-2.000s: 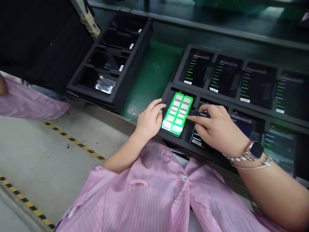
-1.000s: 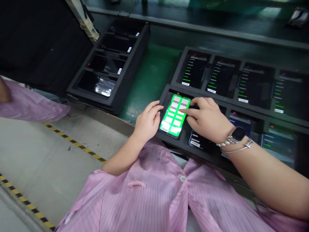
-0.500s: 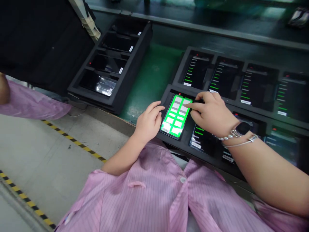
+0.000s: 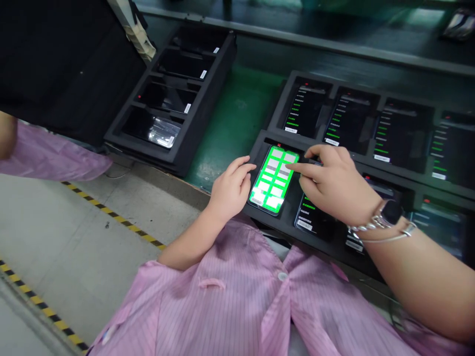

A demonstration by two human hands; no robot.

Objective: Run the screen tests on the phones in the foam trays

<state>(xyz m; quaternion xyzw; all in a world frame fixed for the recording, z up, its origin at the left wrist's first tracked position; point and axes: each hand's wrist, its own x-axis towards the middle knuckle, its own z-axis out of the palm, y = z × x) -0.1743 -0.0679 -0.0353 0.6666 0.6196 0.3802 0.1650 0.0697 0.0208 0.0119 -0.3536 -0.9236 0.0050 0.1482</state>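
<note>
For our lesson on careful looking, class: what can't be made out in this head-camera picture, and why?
Head view: lettering on the bright green phone, too small.
Head view: much of the neighbouring phone, hidden by the right hand.
Head view: most of a second pink-clad person, cut off by the left edge.
Head view: the object at top right, blurred and cut off.

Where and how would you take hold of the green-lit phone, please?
Probably grip the phone by its long edges near the lower end, from the near side: it lies screen up, straight-sided, and the right hand points at its upper half.
</note>
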